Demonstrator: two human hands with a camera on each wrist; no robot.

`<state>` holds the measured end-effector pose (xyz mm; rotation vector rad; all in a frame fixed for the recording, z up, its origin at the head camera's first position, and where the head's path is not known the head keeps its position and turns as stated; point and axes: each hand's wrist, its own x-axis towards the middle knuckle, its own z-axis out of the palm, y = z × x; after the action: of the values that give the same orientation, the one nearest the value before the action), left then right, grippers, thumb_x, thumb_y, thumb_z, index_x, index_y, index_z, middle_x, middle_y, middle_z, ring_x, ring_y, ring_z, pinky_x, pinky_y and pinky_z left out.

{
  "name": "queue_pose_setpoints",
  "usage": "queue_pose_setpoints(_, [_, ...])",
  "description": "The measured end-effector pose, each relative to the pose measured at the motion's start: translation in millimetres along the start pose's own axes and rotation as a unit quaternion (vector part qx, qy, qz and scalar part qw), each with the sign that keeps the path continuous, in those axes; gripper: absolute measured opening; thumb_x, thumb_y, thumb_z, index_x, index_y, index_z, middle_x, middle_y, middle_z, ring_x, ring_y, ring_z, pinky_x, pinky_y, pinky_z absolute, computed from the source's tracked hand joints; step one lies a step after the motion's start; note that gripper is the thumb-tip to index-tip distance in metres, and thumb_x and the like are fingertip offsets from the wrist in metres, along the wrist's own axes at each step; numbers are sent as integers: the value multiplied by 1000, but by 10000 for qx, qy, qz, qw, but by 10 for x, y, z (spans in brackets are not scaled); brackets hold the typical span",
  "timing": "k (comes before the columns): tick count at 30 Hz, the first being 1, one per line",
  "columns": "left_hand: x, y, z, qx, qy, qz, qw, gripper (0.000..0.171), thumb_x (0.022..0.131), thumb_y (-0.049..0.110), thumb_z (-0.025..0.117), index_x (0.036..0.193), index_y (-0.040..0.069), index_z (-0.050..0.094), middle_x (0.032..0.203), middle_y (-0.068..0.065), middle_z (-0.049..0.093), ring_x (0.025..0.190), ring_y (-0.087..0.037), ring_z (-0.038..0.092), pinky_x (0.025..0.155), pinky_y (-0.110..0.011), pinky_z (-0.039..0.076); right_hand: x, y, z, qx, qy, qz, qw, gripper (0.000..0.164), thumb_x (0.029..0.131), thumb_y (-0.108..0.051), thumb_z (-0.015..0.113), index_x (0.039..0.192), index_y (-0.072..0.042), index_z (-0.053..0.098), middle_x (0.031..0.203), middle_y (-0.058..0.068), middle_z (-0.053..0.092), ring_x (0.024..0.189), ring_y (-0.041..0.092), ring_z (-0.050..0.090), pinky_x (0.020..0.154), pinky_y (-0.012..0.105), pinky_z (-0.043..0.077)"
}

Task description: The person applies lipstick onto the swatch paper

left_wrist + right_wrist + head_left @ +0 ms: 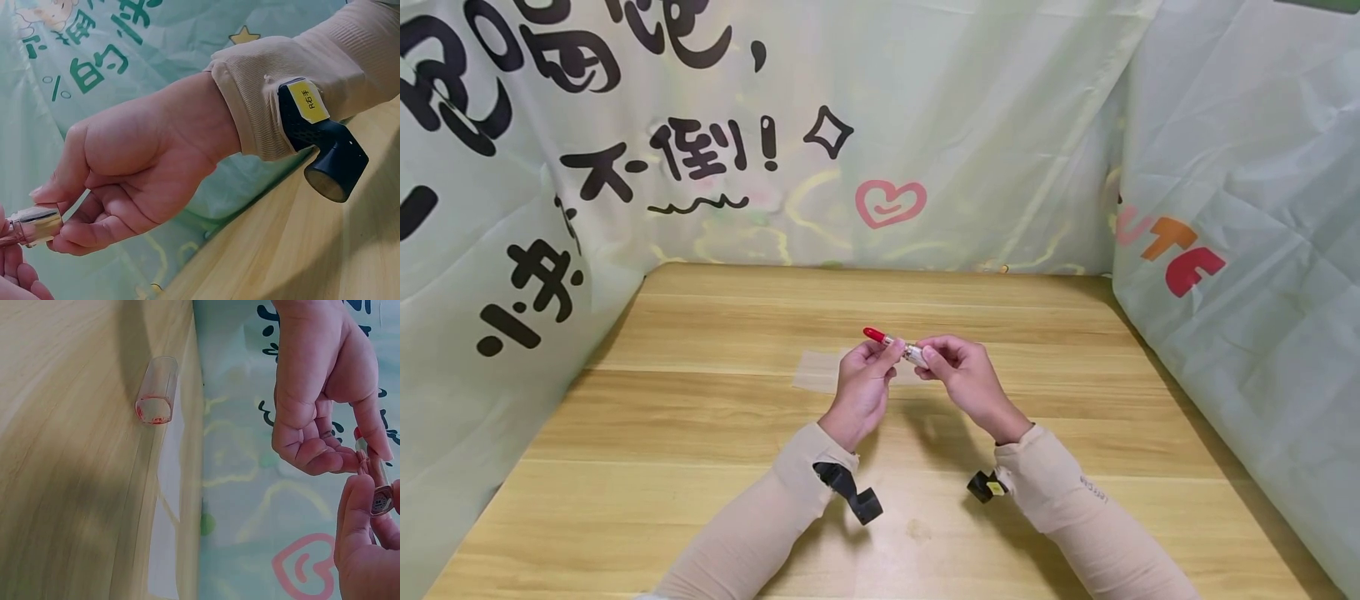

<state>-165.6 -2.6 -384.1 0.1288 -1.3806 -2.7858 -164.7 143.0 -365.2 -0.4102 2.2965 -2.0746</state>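
Observation:
Both hands hold one lipstick (915,357) in front of the body, its red bullet (872,334) sticking out toward the upper left. My left hand (863,387) pinches the tube near the bullet end. At the other end, the thumb and fingers of my right hand (968,379) grip the base. The left wrist view shows the shiny metallic base (39,225) between the right fingertips. A clear cap (156,390) with a reddish rim lies on its side on the table in the right wrist view; the hands hide it in the head view.
A pale rectangular strip (815,372) lies flat on the wooden table (700,417) behind the hands. Printed cloth walls (1000,125) enclose the back and both sides. A black camera mount (853,493) hangs from the left sleeve, another (983,486) from the right.

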Motion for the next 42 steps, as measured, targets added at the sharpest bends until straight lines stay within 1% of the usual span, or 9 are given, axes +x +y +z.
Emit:
queue_pose_setpoints(11, [15, 12, -22, 46, 7, -90, 9999, 15, 91, -2, 64, 84, 9, 57, 78, 1, 57, 70, -8, 51, 60, -18, 39, 14, -16, -7, 243, -76, 149, 9996, 20, 97, 1, 56, 111, 16, 59, 99, 18, 63, 85, 16, 65, 81, 32, 56])
queue_pose_setpoints(16, [36, 22, -32, 86, 36, -156, 9998, 14, 91, -1, 65, 84, 9, 57, 78, 1, 58, 70, -8, 51, 60, -19, 39, 37, -16, -23, 210, -173, 213, 9994, 22, 96, -1, 57, 112, 14, 58, 100, 18, 62, 86, 18, 66, 83, 32, 55])
queue_pose_setpoints(19, [58, 23, -41, 94, 42, -212, 9997, 13, 91, 1, 65, 84, 9, 57, 80, 1, 57, 71, -8, 51, 60, -19, 39, 54, -20, -36, 129, -227, 277, 9993, 23, 96, -1, 58, 114, 13, 58, 101, 18, 62, 90, 24, 67, 84, 32, 55])
queue_pose_setpoints(22, [81, 20, -51, 64, 45, -240, 9997, 14, 92, 1, 64, 83, 8, 56, 81, 1, 57, 71, -8, 51, 60, -19, 40, 68, -25, -49, 65, -257, 332, 9991, 24, 96, -1, 58, 115, 13, 58, 102, 19, 63, 92, 27, 67, 84, 32, 55])
queue_pose_setpoints(29, [99, 34, -58, 100, 10, -197, 9998, 15, 92, 0, 64, 83, 9, 56, 81, 1, 57, 71, -8, 52, 61, -20, 39, 113, -25, -56, 98, -334, 385, 9987, 25, 95, -1, 59, 116, 13, 57, 104, 19, 63, 91, 22, 67, 86, 32, 54])
queue_pose_setpoints(35, [121, 35, -64, 124, 9, -226, 9997, 14, 92, -1, 63, 84, 10, 57, 81, 1, 57, 71, -8, 52, 61, -20, 40, 154, -15, -50, -5, -363, 371, 9987, 26, 94, -2, 61, 116, 12, 58, 103, 18, 64, 93, 28, 66, 85, 32, 54])
queue_pose_setpoints(37, [129, 35, -65, 82, 16, -226, 9997, 14, 92, -1, 63, 84, 10, 58, 81, 1, 57, 71, -8, 52, 61, -20, 40, 167, -9, -42, -37, -364, 348, 9987, 27, 94, -2, 62, 116, 12, 58, 102, 18, 64, 92, 27, 66, 84, 32, 55])
queue_pose_setpoints(42, [148, 41, -73, 22, 30, -217, 9998, 15, 92, -1, 64, 82, 10, 58, 80, 1, 58, 70, -8, 52, 60, -20, 41, 193, -8, -17, -49, -351, 380, 9986, 27, 93, -1, 63, 115, 12, 59, 101, 16, 65, 87, 16, 65, 83, 31, 55])
